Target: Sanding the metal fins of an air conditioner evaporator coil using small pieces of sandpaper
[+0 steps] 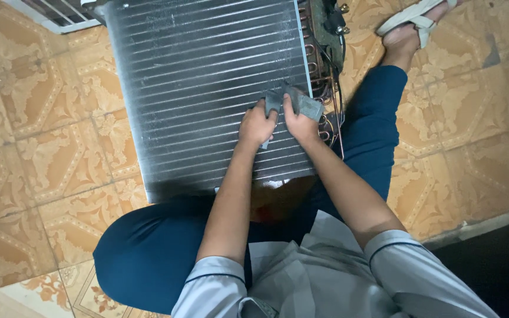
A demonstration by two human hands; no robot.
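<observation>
Patterned tan floor tiles (pixel 48 147) spread out on every side of the hands, and a dark strip of floor lies well off to their right. Directly under both hands lies the biggest thing in view, a finned metal coil panel (pixel 201 76), flat on the tiles and stretching away from the hands toward the upper left. Along its edge just right of the hands runs a bank of copper tube bends (pixel 319 70) with dark wiring, and beyond that, farther right and up, a foot in a pale sandal (pixel 416 17). Near the top left corner, well away from the hands, sits a white slatted grille (pixel 54 15).

A grey cloth (pixel 301 105) is held against the fins at the panel's right side. The left hand (pixel 257 125) is clenched on its near end, and the right hand (pixel 300 123) grips the other end, fingers curled over it; the two hands are almost touching.

By the look of it, the step in hand is working the cloth over the fins near the tube side. Any further stroke would call for light pressure along the fin lines, since thin fins likely bend easily, and care near the wiring.
</observation>
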